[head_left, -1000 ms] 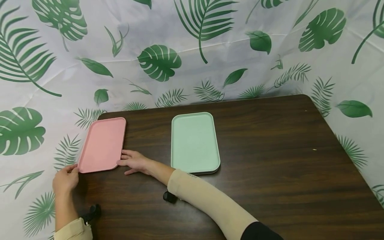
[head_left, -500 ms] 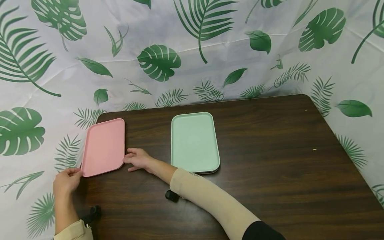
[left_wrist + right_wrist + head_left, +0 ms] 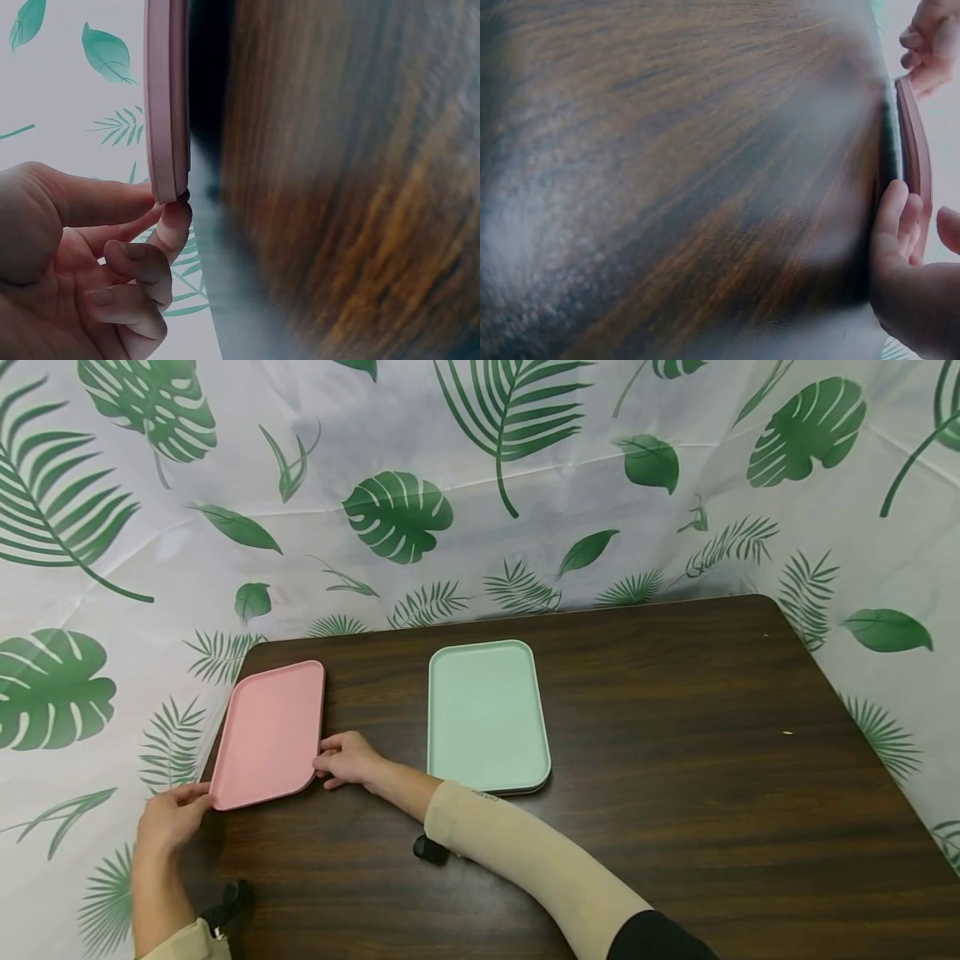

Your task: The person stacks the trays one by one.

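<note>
A pink rectangular tray point(image 3: 268, 735) lies at the table's left end, its near left corner by the table edge. My left hand point(image 3: 171, 818) pinches that corner; in the left wrist view the thumb point(image 3: 105, 202) is on one face and a fingertip point(image 3: 176, 221) on the other. At the tray's near right side is my right hand point(image 3: 348, 760). The right wrist view has its fingers point(image 3: 891, 217) against the tray's table side, with the thumb point(image 3: 950, 229) apart from the upper face. A dark strip separates tray and table in the left wrist view.
A mint green tray point(image 3: 487, 718) lies mid-table, with a second rim showing under its near edge. The dark wooden table point(image 3: 675, 760) stretches to the right, a small pale fleck point(image 3: 787, 732) on it. Leaf-printed cloth point(image 3: 300, 552) hangs behind and at both sides.
The pink tray has shifted slightly nearer and to the right, turning a little. The left hand moved with it. The right hand's spread fingers have drawn together at the tray's edge.
</note>
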A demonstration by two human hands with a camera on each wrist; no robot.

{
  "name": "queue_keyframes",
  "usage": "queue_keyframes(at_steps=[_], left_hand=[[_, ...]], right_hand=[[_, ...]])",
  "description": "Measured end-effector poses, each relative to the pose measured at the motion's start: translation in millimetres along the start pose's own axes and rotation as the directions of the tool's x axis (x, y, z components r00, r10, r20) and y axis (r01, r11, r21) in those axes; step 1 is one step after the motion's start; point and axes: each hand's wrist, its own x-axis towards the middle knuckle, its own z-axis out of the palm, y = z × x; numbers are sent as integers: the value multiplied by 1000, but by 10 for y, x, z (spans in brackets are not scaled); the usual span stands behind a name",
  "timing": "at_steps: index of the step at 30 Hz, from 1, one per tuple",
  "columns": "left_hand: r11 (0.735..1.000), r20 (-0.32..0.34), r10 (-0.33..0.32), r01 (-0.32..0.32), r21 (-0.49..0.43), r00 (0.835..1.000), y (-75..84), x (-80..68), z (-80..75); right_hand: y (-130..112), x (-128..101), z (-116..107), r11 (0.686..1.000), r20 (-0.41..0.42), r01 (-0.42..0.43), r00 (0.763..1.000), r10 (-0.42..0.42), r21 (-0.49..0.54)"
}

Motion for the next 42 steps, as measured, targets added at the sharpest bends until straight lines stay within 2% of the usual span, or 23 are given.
queue_keyframes(at_steps=[8,15,20,26,38,42], left_hand=[[998,4,55,-54,-12,999,9,-37,8],[997,12,64,-63,-42,998,-6,-60,4],[995,-7,81,-81,-66,997,16,-71,-21],[991,-44,73,-77,-113,996,118,-107,-73],[968,-6,35,-35,-250,999,365,-160,-112],[957,-3,65,-63,-284,998,479,-175,-109]], right_hand=[[8,-15,-10,998,-61,23,998,-27,-63],[-22,-17,-54,996,-54,42,997,-46,-75],[-61,-26,-85,997,-46,49,998,-52,-67],[-164,-49,-141,994,-33,79,996,-82,-75],[-429,-189,-362,984,5,164,986,-164,-69],[-535,-282,-495,984,19,164,986,-163,-64]])
